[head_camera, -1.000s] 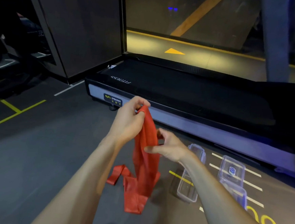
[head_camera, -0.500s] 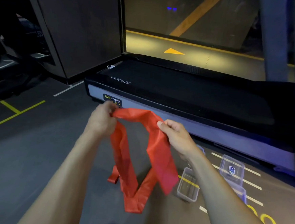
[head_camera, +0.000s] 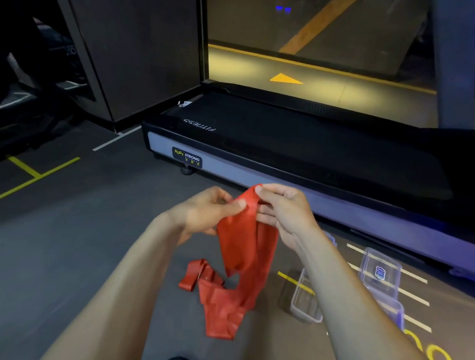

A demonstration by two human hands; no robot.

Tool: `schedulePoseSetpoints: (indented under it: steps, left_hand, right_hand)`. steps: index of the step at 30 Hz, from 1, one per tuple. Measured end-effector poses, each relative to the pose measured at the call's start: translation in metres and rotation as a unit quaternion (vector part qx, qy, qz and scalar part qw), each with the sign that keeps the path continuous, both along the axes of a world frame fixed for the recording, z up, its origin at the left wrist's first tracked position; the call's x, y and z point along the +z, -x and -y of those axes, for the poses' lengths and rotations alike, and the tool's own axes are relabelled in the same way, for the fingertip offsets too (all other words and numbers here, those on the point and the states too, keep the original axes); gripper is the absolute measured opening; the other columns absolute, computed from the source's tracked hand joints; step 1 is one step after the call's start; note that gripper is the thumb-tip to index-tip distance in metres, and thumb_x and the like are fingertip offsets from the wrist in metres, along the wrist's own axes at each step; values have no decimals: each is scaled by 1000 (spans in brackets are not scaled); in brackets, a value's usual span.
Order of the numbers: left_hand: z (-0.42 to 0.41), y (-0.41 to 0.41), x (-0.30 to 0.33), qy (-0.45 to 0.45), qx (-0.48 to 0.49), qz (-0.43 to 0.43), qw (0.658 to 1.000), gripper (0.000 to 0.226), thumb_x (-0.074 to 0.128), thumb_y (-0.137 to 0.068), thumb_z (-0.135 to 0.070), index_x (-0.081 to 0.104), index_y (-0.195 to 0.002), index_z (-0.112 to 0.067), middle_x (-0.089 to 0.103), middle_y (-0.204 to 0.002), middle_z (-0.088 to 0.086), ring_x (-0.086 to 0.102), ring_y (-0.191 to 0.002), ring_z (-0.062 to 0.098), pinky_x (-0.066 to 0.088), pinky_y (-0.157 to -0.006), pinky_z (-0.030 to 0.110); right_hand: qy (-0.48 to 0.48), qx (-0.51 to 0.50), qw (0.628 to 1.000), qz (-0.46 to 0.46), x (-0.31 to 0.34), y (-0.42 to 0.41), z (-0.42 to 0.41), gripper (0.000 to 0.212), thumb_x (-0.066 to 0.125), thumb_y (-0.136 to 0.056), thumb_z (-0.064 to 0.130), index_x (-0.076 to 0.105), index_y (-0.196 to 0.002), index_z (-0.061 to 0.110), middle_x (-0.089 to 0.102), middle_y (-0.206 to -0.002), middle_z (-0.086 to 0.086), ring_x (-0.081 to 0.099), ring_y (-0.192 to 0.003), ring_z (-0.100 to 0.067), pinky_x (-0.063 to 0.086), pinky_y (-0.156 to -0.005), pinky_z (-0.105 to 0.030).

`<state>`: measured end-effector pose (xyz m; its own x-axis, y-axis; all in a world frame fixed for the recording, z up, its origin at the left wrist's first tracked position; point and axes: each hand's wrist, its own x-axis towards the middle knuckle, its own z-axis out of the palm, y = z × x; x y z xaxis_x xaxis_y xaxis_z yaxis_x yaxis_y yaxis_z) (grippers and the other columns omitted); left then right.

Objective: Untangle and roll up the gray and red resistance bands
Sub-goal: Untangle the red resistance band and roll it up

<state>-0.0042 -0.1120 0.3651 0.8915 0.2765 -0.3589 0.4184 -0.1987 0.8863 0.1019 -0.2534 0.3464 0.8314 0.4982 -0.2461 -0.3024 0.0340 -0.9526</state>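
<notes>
Crumpled red band (head_camera: pixel 246 246) (lower end pooled)

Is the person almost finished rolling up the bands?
Not nearly. Nothing looks rolled yet. The left hand and right hand pinch the top of the red band, while its lower end lies crumpled on the floor. The gray band is not in view, and the clear boxes hold no band.

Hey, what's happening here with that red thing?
A person is sorting out a red resistance band. The left hand and right hand pinch its top end close together, while the rest hangs down and bunches on the gym floor beside a treadmill. It isn't rolled yet. No gray band is visible.
</notes>
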Motion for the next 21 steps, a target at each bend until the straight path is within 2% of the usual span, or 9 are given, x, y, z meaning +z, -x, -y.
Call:
schedulePoseSetpoints:
  steps: [2, 4, 7, 9, 12, 15, 17, 21]
  left_hand:
    - [1, -4, -3, 19, 39, 25, 999, 13, 65, -100, -20, 57, -109, -16, 71, -92, 1, 68, -78, 11, 56, -79, 30]
    - [-2, -8, -6, 49, 81, 61, 994, 21, 66, -99, -13, 57, -117, -12, 70, -93, 4, 68, -76, 15, 58, -77, 36]
    - [-7, -13, -2, 82, 114, 121, 983, 28, 69, -98, -15, 59, -124, -17, 64, -100, 10, 62, -79, 22, 52, -75, 41]
    - [-7, -14, -1, 88, 115, 149, 978, 27, 72, -95, -19, 63, -120, -24, 62, -102, 12, 59, -82, 25, 49, -76, 43]
    - [-8, -16, -4, 61, 122, 174, 975, 21, 72, -95, -18, 66, -113, -28, 61, -99, 13, 58, -83, 24, 46, -78, 42]
    - [-8, -17, -5, 27, 128, 191, 973, 19, 70, -96, -15, 66, -110, -27, 60, -93, 14, 55, -81, 23, 45, -77, 39]
    - [-7, -17, -4, 20, 130, 193, 972, 18, 70, -97, -14, 65, -110, -26, 61, -91, 15, 55, -79, 25, 46, -76, 40]
    - [-4, -17, -3, 3, 139, 186, 973, 17, 69, -98, -16, 64, -112, -24, 68, -93, 18, 60, -79, 24, 49, -74, 38]
  right_hand:
    - [-16, -28, 999, -8, 2, 0, -2, 8, 68, -97, 9, 70, -104, 6, 71, -85, -11, 67, -64, -16, 60, -56, -26]
    - [-28, -61, 998, -2, 3, -1, -2, 7, 68, -97, 5, 69, -104, 5, 70, -79, -7, 66, -55, -10, 58, -54, -25]
    - [-47, -60, 997, -24, 5, 1, -3, 14, 63, -94, -7, 65, -98, 6, 70, -73, -10, 67, -56, -13, 60, -56, -30]
    - [-37, -25, 998, -48, 3, 6, -5, 21, 61, -91, -10, 63, -105, 6, 70, -75, -13, 66, -61, -18, 61, -57, -34]
    - [-35, 5, 997, -71, 0, 12, -10, 27, 60, -92, -6, 63, -117, 3, 67, -83, -17, 62, -66, -21, 57, -52, -30]
    - [-52, 22, 995, -86, 3, 14, -12, 16, 57, -93, -2, 64, -100, 10, 57, -86, -19, 55, -68, -21, 58, -58, -30]
    - [-66, 22, 992, -104, 4, 15, -12, 19, 56, -93, -3, 61, -87, 14, 55, -80, -14, 52, -67, -21, 57, -60, -32]
    - [-60, 13, 993, -105, 6, 20, -14, 18, 60, -91, -5, 66, -93, 12, 63, -86, -16, 58, -69, -21, 58, -65, -35]
